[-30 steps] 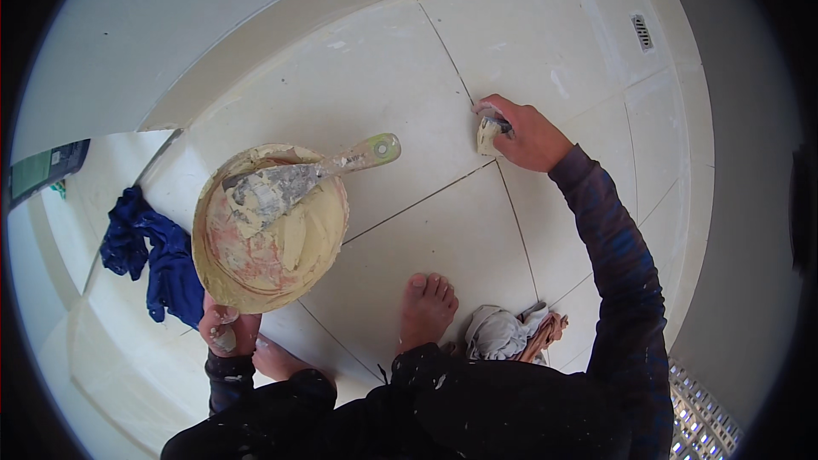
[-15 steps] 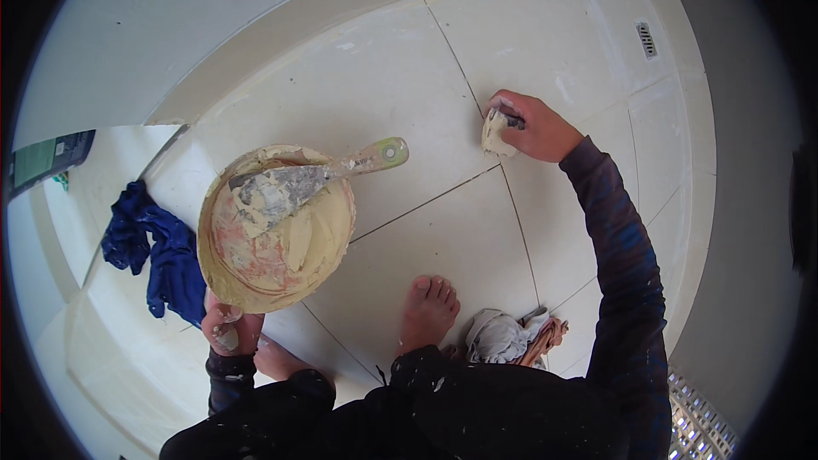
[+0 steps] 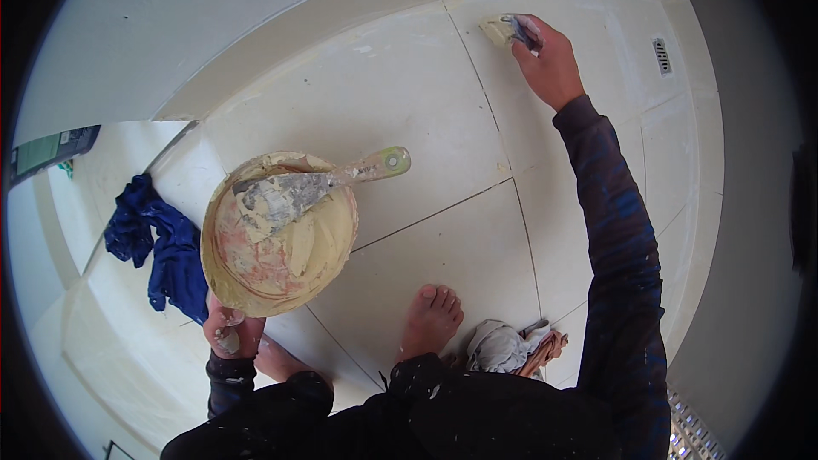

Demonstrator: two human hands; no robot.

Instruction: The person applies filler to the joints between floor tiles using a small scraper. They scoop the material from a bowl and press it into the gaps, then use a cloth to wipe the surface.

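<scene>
My left hand (image 3: 232, 330) is closed on the near rim of a round bowl (image 3: 223, 277), keeping it above the tiles. Cream-coloured paste lines the bowl, with reddish streaks on one side. A putty knife (image 3: 315, 187) rests in it, blade smeared with paste and green-ended handle sticking out over the right rim. Far off to the right, my right hand (image 3: 550, 60) grips a small dark scraper (image 3: 503, 30) loaded with cream paste. This scraper is near the floor, just right of a tile joint. My fingers hide part of it.
Large off-white floor tiles (image 3: 400, 102) have dark joints between them. A blue cloth (image 3: 175, 260) lies left of the bowl. Beside my bare foot (image 3: 433, 319) is a crumpled grey and brown rag (image 3: 511, 345). A drain grate (image 3: 662, 57) sits at far right, near the wall base.
My right hand has moved away from me along the tile joint with the scraper, from the joint crossing toward the far wall. My left hand and the bowl have barely shifted.
</scene>
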